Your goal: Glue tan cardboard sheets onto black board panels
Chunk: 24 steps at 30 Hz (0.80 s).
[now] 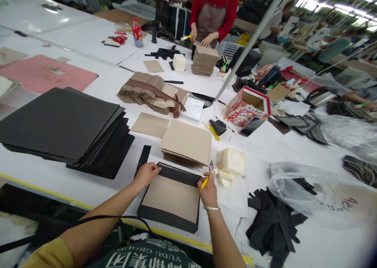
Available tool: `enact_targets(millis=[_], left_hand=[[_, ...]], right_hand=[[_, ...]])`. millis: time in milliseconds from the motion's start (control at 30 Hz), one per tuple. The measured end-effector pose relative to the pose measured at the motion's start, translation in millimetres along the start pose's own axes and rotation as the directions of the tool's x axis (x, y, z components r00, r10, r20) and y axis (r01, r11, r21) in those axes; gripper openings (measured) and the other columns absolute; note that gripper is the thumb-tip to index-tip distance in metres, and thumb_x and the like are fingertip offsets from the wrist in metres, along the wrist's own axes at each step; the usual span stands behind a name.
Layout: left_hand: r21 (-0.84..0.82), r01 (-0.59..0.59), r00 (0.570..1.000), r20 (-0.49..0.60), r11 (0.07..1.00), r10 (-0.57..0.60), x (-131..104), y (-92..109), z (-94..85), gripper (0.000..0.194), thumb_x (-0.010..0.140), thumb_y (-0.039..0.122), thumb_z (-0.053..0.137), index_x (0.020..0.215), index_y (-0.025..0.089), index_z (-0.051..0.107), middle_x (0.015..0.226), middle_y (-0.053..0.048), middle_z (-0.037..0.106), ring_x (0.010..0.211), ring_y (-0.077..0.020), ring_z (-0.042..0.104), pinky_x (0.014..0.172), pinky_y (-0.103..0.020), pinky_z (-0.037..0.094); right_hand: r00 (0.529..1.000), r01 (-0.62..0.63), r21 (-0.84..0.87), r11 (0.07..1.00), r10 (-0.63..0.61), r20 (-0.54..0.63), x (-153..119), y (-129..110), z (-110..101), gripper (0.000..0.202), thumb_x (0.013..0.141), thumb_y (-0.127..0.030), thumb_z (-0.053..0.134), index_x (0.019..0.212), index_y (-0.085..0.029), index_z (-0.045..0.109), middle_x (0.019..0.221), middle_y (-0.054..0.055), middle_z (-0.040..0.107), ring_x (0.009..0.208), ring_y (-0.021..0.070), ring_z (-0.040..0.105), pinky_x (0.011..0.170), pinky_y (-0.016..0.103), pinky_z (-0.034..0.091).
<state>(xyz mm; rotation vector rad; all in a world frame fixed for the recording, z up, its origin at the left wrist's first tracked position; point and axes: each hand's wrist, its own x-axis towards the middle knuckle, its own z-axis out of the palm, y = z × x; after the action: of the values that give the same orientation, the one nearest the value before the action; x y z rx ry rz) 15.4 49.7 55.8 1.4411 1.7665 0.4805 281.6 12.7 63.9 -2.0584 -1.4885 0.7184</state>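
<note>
Black sheet (167, 219) with beige board (172, 193) on it: lying on the white surface (228, 215) in front of you. Black band overlaps the board's far edge; near and side margins lie flat, unfolded. Whether the far band is stuck down: cannot tell. Your left hand (147, 173) pinches the far left corner; your right hand (208, 189) grips a yellow-handled tool (205, 181), fingers at the far right corner. Board looks plain, matt, smooth.

One head-worn view looks forward and down over the worktable (110, 185) (near edge close, room beyond far off)
</note>
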Motion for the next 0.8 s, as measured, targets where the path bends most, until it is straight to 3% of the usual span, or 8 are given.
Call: enact_targets(millis=[333, 800], left_hand=[[0.083, -0.004, 0.999, -0.04, 0.997, 0.007, 5.9, 3.8, 2.9, 0.029, 0.068, 0.043, 0.053, 0.054, 0.017, 0.052, 0.054, 0.002, 0.055, 0.053, -0.0123, 0.05, 0.051, -0.022, 0.031], [0.109, 0.023, 1.0, 0.017, 0.994, -0.025, 7.2, -3.0, 7.2, 0.034, 0.068, 0.05, 0.05, 0.055, 0.019, 0.051, 0.05, 0.003, 0.055, 0.052, -0.0133, 0.05, 0.05, -0.022, 0.03]], right_hand=[[1.0, 0.004, -0.024, 1.0, -0.004, -0.011, 4.0, 5.5, 3.3, 0.03, 0.067, -0.025, 0.044, 0.096, -0.019, 0.04, 0.067, -0.003, 0.055, 0.058, 0.0151, 0.056, 0.058, 0.026, 0.04], [1.0, 0.009, -0.028, 1.0, -0.009, -0.001, 1.3, 6.9, 1.8, 0.028, 0.069, -0.02, 0.043, 0.096, -0.019, 0.039, 0.065, -0.004, 0.055, 0.057, 0.0147, 0.056, 0.056, 0.024, 0.04]])
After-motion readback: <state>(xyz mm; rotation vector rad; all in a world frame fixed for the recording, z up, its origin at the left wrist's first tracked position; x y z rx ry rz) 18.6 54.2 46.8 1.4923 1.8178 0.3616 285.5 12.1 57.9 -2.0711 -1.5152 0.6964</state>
